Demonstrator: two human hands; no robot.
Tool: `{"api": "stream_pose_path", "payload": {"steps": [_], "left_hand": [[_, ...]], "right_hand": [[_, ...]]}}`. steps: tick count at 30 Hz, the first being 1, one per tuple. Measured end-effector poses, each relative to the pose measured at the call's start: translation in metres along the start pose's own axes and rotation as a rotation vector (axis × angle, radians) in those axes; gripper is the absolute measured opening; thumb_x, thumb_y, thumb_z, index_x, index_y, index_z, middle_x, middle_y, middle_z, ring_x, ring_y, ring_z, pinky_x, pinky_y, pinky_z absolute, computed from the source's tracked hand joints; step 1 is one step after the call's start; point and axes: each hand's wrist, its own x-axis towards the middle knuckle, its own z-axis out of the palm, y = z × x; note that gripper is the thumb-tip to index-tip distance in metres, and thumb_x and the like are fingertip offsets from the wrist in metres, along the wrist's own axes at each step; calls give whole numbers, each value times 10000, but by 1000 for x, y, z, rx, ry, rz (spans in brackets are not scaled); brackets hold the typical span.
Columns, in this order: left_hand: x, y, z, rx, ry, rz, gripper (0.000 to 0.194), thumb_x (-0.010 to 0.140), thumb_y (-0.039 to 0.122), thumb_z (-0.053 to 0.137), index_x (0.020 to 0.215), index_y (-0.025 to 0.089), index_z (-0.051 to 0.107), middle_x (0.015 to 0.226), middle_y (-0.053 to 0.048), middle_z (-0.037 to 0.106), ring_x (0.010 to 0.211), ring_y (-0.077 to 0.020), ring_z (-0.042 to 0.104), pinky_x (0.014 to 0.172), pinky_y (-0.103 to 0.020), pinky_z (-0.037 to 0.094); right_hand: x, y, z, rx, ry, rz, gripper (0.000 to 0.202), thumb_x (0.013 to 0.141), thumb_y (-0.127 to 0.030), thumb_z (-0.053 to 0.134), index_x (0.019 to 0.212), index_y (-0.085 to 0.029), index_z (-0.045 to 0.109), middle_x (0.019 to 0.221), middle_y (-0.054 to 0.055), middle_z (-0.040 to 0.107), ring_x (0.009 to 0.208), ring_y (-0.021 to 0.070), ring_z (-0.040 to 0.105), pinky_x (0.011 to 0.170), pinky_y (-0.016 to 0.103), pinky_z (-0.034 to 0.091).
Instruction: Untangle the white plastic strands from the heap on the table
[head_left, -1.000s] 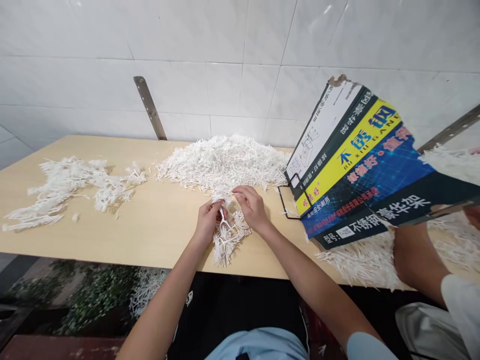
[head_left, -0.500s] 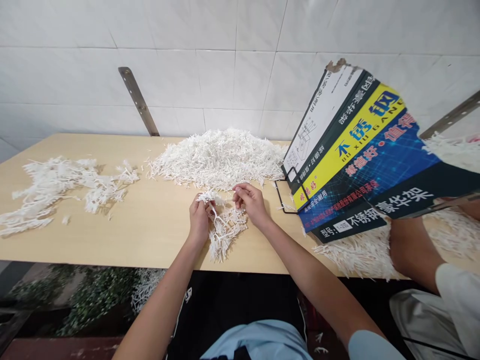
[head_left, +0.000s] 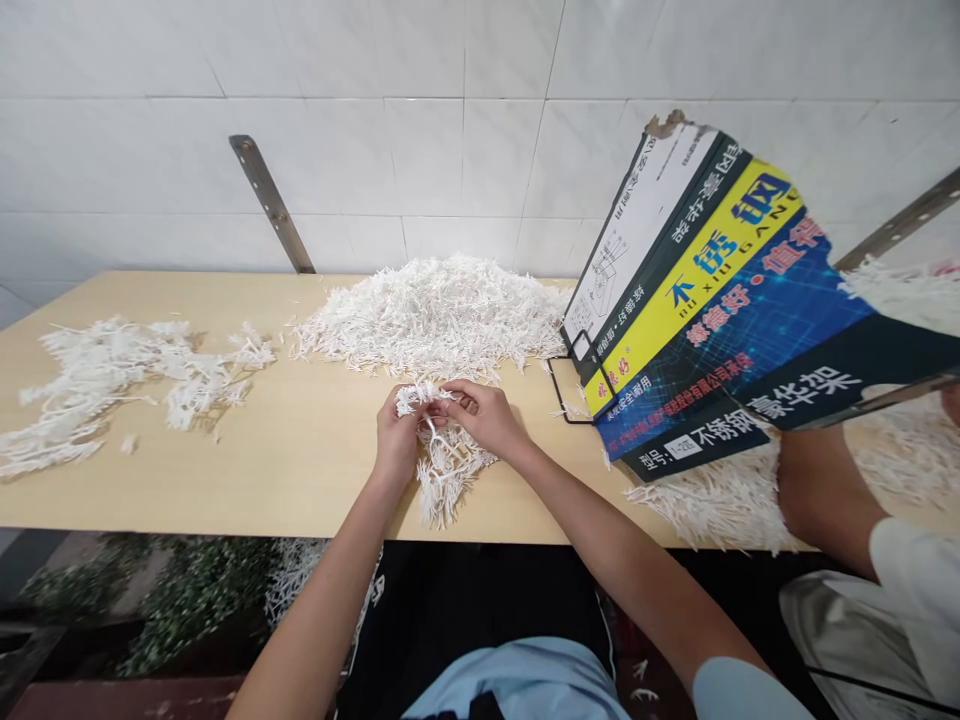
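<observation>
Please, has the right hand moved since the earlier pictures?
Yes. The right hand has moved left, toward the left hand and away from the black wire stand.

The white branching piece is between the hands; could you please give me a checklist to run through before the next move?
1. Left hand holds the white branching piece: ok.
2. Right hand is at the piece: ok.
3. Right fingertips closed on it: cannot tell, partly hidden.
4. White pile apart from both hands: ok.
5. Printed cardboard upright, apart from right hand: ok.
6. Tabletop free of loose bits: not ok.
</observation>
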Motion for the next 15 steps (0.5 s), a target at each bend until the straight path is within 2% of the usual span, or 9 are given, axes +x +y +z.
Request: {"api": "stream_pose_path", "payload": {"steps": [4, 8, 10, 13, 15], "left_hand": [[-2, 2, -1, 113, 3, 1, 334, 722, 214, 636, 1054, 199, 671, 635, 17, 626, 510, -128, 543, 484, -224, 395], [-5, 3, -1, 332, -43, 68, 289, 700, 159, 585, 957, 192, 714, 638, 22, 594, 506, -110, 476, 472, -217, 355], [-6, 4, 0, 386, -98, 151, 228, 706, 153, 620, 907, 193, 721, 786, -10, 652, 608, -128, 545, 533, -230, 417], [-8, 7, 3, 410, -168, 270, 168, 740, 182, 688, 901, 190, 738, 1033, -68, 700, 874, -192, 640, 712, -265, 501], [-11, 9, 5, 411, -212, 239, 148, 761, 205, 708, 904, 186, 738, 971, -70, 716, 881, -206, 648, 729, -274, 499]], "right_hand": [[4, 6, -4, 150, 34, 16, 186, 907, -281, 615, 982, -204, 767, 889, 47, 773, 807, 193, 712, 694, 284, 517], [5, 8, -8, 209, 37, 76, 161, 884, -306, 621, 895, -193, 735, 756, 21, 714, 661, 160, 656, 602, 259, 480], [6, 8, -8, 260, 31, 104, 172, 887, -343, 622, 882, -195, 710, 690, -2, 660, 583, 136, 593, 559, 248, 452], [6, 5, -6, 371, 19, 147, 187, 886, -383, 624, 867, -206, 682, 645, -24, 604, 528, 118, 525, 513, 238, 412], [7, 3, -7, 419, 8, 183, 188, 876, -393, 632, 858, -211, 678, 616, -31, 576, 510, 117, 496, 493, 239, 388]]}}
